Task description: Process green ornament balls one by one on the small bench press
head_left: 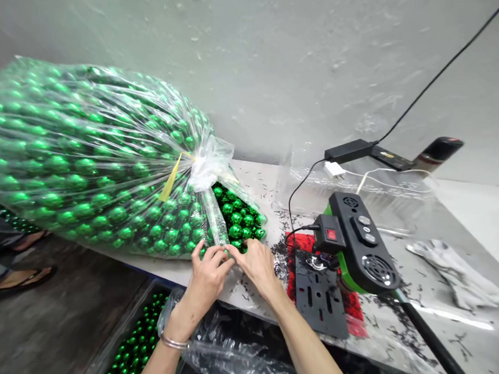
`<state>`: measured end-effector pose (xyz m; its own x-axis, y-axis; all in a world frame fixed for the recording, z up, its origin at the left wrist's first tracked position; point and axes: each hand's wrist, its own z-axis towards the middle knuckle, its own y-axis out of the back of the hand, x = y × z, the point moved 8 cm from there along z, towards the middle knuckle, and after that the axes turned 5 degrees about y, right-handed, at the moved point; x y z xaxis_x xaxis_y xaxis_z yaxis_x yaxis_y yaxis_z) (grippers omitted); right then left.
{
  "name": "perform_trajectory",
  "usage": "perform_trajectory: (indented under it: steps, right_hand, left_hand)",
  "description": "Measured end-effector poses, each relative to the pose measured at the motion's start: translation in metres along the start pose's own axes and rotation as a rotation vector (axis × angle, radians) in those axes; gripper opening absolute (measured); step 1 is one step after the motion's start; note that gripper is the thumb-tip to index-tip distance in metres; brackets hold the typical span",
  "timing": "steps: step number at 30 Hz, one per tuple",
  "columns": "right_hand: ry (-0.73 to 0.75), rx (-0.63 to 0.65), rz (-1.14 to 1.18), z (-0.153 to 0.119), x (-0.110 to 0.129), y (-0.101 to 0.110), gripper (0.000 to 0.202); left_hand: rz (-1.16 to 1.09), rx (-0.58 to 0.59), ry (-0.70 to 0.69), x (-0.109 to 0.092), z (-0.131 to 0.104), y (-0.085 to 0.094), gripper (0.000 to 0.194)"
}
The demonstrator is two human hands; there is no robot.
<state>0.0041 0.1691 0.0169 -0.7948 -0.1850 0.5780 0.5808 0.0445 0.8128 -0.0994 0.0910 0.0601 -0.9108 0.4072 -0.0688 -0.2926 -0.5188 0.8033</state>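
A large clear plastic bag [98, 159] full of shiny green balls lies on the table, gathered and knotted at its right end beside a yellow strip [171, 179]. Both hands are at the bag's lower opening, fingertips close together. My left hand [211, 272] has its fingers bent and pinched at the plastic edge. My right hand [256, 262] is also closed, thumb and fingers meeting near the lowest balls. What lies between the fingertips is too small to make out. Loose green balls [237, 216] show through the opening just above my right hand.
Right of my hands, a black device [363, 241] on a pole stands over a black plate [319, 294] and red sheet. A white glove [458, 273] lies farther right. Below left is a lined container of green balls [128, 355]. A person's sandalled foot [17, 279] shows left.
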Motion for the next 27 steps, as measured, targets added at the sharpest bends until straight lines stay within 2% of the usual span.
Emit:
perform_trajectory:
  steps: [4,9,13,18,20,22,26,27]
  right_hand:
    - [-0.034,-0.036,0.050,0.000,-0.003,-0.003,0.046]
    - [0.074,-0.083,0.132,-0.005,-0.006,-0.003,0.037]
    - [0.113,-0.129,0.210,-0.010,-0.008,-0.004,0.038]
    - [0.190,-0.286,0.354,-0.023,-0.004,0.013,0.037]
    - [0.178,-0.329,0.478,-0.034,-0.007,0.024,0.037]
    - [0.112,-0.272,0.701,-0.046,-0.014,0.028,0.039]
    - [-0.138,0.062,1.314,-0.080,-0.023,0.010,0.046]
    - [-0.196,0.110,1.436,-0.090,-0.025,0.007,0.046]
  left_hand:
    - [-0.015,-0.004,0.013,0.002,-0.001,-0.002,0.023]
    - [-0.033,0.015,0.025,0.004,-0.002,-0.005,0.024]
    - [-0.033,0.038,0.025,0.004,-0.002,-0.004,0.024]
    - [-0.026,0.051,0.028,0.005,-0.001,-0.004,0.021]
    - [-0.033,0.046,0.030,0.005,-0.001,-0.004,0.021]
    - [-0.042,0.046,0.034,0.006,-0.001,-0.006,0.021]
    - [-0.042,0.050,0.025,0.005,-0.001,-0.011,0.021]
    - [-0.036,0.046,0.022,0.005,0.000,-0.012,0.021]
